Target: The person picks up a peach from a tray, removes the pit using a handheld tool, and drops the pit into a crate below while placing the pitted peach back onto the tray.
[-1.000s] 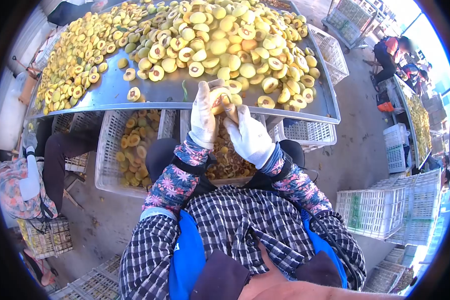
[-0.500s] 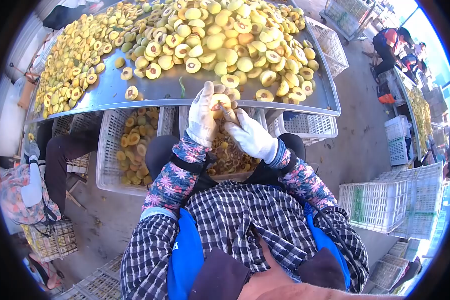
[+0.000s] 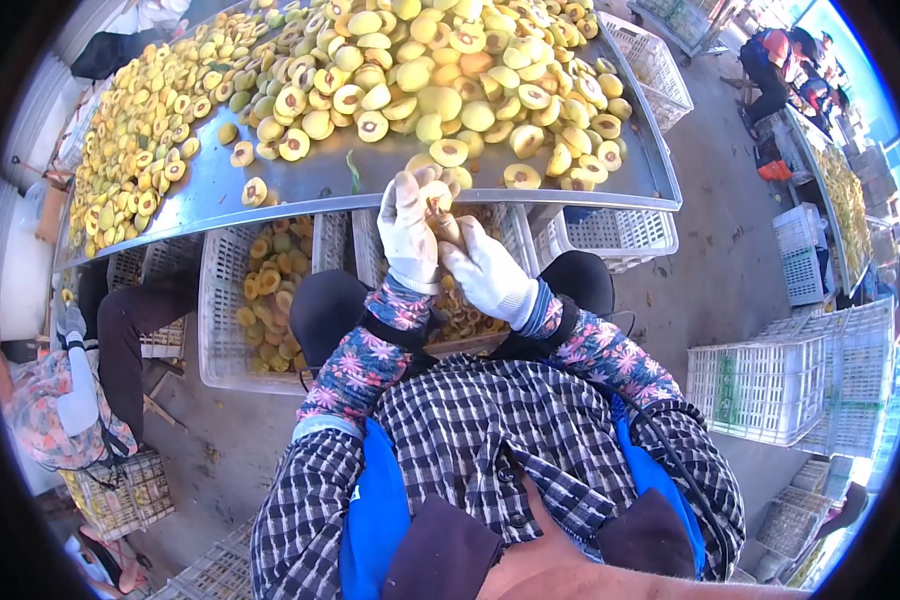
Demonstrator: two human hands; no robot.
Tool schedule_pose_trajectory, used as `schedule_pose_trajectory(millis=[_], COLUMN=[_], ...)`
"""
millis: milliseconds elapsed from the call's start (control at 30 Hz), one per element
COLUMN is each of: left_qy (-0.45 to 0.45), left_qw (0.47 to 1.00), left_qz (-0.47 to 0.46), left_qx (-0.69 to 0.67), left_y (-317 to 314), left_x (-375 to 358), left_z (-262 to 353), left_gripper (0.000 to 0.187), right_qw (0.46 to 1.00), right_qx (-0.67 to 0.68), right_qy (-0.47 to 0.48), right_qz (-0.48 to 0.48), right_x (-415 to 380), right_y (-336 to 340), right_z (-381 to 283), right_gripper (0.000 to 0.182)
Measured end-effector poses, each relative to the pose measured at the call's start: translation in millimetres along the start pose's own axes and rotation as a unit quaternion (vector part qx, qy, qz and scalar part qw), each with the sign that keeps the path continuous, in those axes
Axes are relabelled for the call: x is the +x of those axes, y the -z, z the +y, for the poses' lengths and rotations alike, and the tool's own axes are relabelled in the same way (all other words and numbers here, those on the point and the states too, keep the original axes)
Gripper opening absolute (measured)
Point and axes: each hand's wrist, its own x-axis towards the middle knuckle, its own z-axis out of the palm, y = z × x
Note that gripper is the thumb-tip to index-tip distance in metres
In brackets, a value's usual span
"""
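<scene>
Head view shows, at upper centre, the left hand (image 3: pixel 407 235) grasping a halved fruit (image 3: pixel 434 192) by the near edge of the tabletop (image 3: pixel 305 188), seemingly to steady its cut face for the brown-handled tool (image 3: pixel 450 231) that the right hand (image 3: pixel 491 276) clasps close against it.

Yellow fruit (image 3: pixel 440 101), checked shirt (image 3: pixel 440 430), floral sleeves (image 3: pixel 615 362)

Room over tabletop (image 3: pixel 305 183) left of left-hand fingers (image 3: pixel 403 190) (leaf (image 3: pixel 353 173) lies there); fruit heap (image 3: pixel 440 100) blocks beyond
</scene>
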Motion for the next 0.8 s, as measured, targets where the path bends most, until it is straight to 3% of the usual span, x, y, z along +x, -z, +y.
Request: schedule_pose_trajectory(millis=[67,133,200,233,300,433,467,533,600,667,700,800], left_qy=[-0.087,-0.098,-0.099,-0.097,0.026,0.127,0.126,0.181,0.180,0.121,0.113,0.137], left_qw=[0.996,0.993,0.993,0.994,1.000,0.991,0.991,0.979,0.980,0.992,0.993,0.989], left_qz=[-0.035,-0.060,-0.048,-0.051,-0.015,-0.038,-0.036,-0.079,-0.069,-0.047,-0.045,-0.057], left_qx=[0.005,0.023,0.032,0.033,-0.009,-0.031,-0.030,-0.060,-0.046,0.004,0.005,-0.008], left_y=[1.5,1.1,-1.3,-2.7,-2.4,5.3,7.7,11.8,7.6,-0.7,-0.6,-0.3], left_x=[-0.5,-1.5,-3.4,-4.1,-6.6,-0.3,1.9,4.5,1.8,-3.3,-2.7,-0.2], left_z=[-5.5,-3.5,-2.6,-0.1,7.4,8.2,8.0,10.2,11.4,11.8,8.6,7.5], left_gripper=[0.039,0.038,0.038,0.038,0.038,0.038,0.038,0.038,0.038,0.038,0.039,0.039], right_qw=[0.999,0.996,0.979,0.979,0.995,0.989,0.965,0.833,0.807,0.723,0.722,0.649], right_qx=[0.023,0.084,0.157,0.158,-0.001,0.000,0.148,0.427,0.463,0.560,0.562,0.641], right_qy=[0.011,0.001,-0.123,-0.124,-0.076,-0.086,-0.159,-0.291,-0.315,-0.362,-0.363,-0.361], right_qz=[0.019,0.029,-0.047,-0.044,-0.069,-0.116,-0.147,-0.199,-0.186,-0.179,-0.177,-0.194], right_x=[-0.4,3.0,5.5,5.9,4.6,5.8,5.7,6.7,3.0,0.9,-0.2,-1.6], right_y=[-1.0,7.8,18.2,22.4,27.2,32.3,33.8,37.2,40.0,38.4,39.0,40.2], right_z=[-0.2,-12.5,-17.3,-17.8,-17.2,-8.7,-7.9,-14.3,-19.3,-15.1,-15.4,-18.2], right_gripper=[0.025,0.025,0.027,0.027,0.030,0.033,0.032,0.030,0.027,0.026,0.026,0.036])
